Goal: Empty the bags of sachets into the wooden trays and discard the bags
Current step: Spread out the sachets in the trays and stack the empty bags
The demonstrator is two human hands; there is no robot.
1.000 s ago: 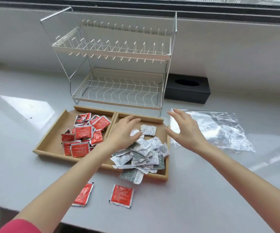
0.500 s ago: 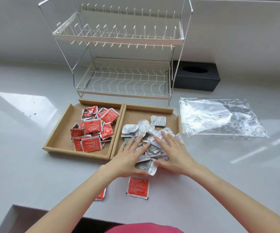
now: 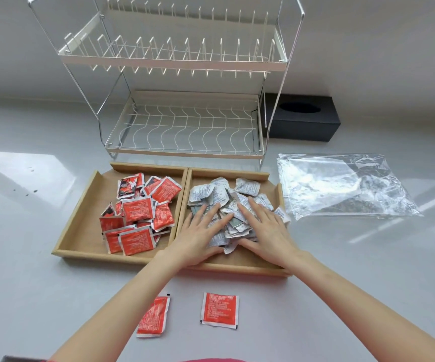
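Note:
Two wooden trays sit side by side on the white counter. The left tray (image 3: 80, 226) holds a pile of red sachets (image 3: 138, 212). The right tray (image 3: 250, 262) holds a heap of white and grey sachets (image 3: 227, 194). My left hand (image 3: 198, 236) and my right hand (image 3: 266, 231) lie flat, fingers straight, on that heap, pressing it from the near side. Two loose red sachets (image 3: 219, 309) lie on the counter in front of the trays. Clear empty plastic bags (image 3: 341, 186) lie flat to the right of the trays.
A two-tier white wire dish rack (image 3: 185, 100) stands right behind the trays. A black box with an oval opening (image 3: 302, 118) sits behind and right of it, against the wall. The counter's front edge runs just below the loose sachets.
Both hands came down from above the right tray onto the white sachets and pushed the heap away from the near rim into the tray. The view has moved closer.

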